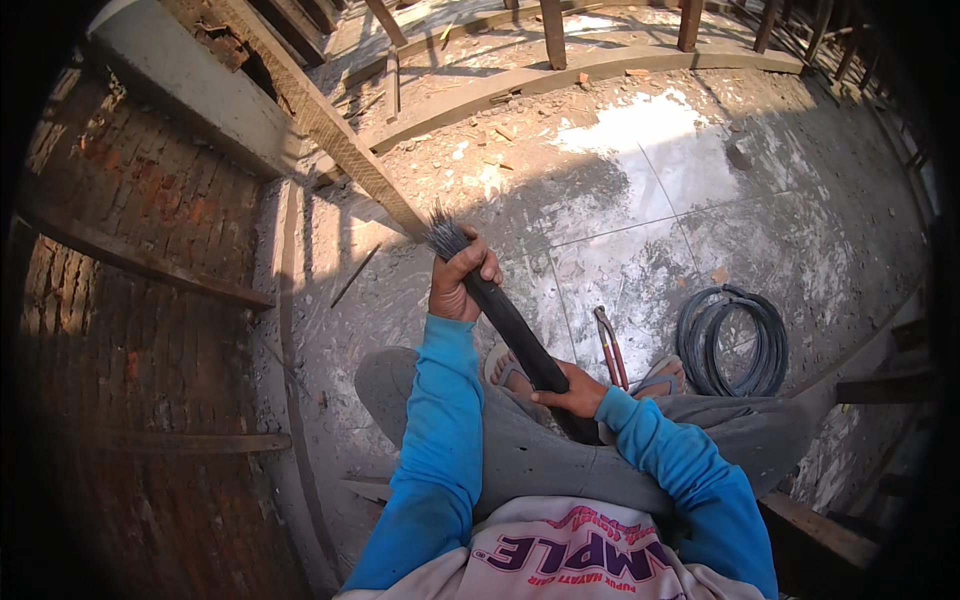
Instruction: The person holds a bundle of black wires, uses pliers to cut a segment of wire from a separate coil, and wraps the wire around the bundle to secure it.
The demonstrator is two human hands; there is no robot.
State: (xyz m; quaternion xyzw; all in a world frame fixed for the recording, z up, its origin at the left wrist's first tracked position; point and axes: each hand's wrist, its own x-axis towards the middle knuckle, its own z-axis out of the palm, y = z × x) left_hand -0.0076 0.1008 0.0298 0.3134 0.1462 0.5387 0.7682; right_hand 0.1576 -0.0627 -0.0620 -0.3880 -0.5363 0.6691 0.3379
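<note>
Wire bundle (521,337), dark with spiky ends at its top, slants up from the person's bent legs (545,465). The left hand (461,280) is closed around it near the top; the right hand (576,389) grips it lower down. Just past the right hand, pliers (608,354) with red handles lie on the dusty floor (610,255) between two sandalled feet (513,376). A coil of dark wire (696,345) lies farther right, and a thin dark rod (355,276) lies to the left, near a slanting wooden beam (335,132)
</note>
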